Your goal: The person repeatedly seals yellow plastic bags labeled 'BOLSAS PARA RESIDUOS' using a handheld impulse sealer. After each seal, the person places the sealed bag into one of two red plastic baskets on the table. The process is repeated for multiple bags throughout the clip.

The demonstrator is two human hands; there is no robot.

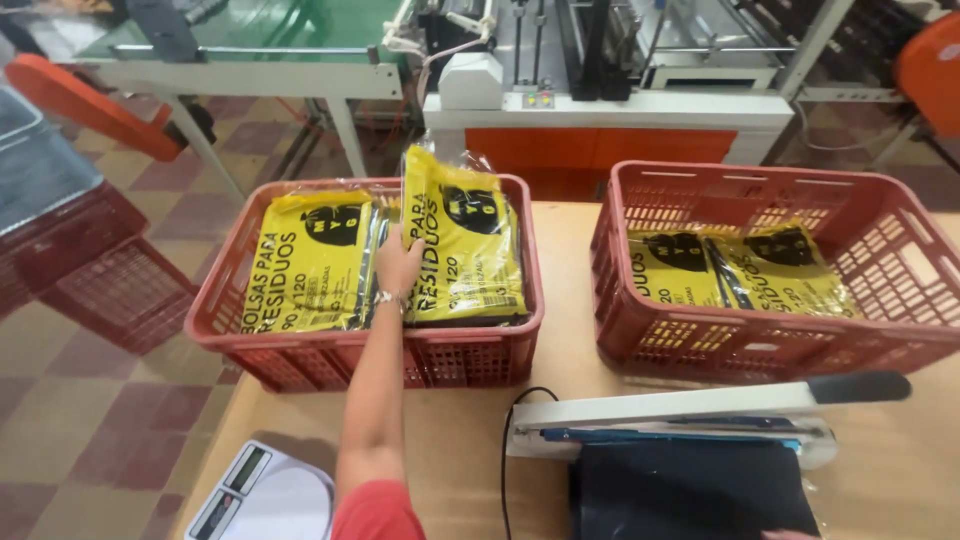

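My left hand (pixel 400 265) reaches into the left red crate (pixel 225 305) and grips the left edge of a yellow plastic pack of bags (pixel 468 240). That pack stands tilted, its top above the crate's rim. Another yellow pack (pixel 305 262) lies flat beside it on the left. At the bottom edge only a sliver of my right hand (pixel 790 535) shows, next to a black stack of bags (pixel 690 492). Whether it holds anything is hidden.
A second red crate (pixel 760 350) on the right holds two yellow packs. A white heat sealer (pixel 680 410) sits over the black stack. A white scale (pixel 265 495) is at the wooden table's (pixel 565 300) left corner. Red crates (pixel 90 260) stand on the floor; a machine (pixel 600 110) is behind.
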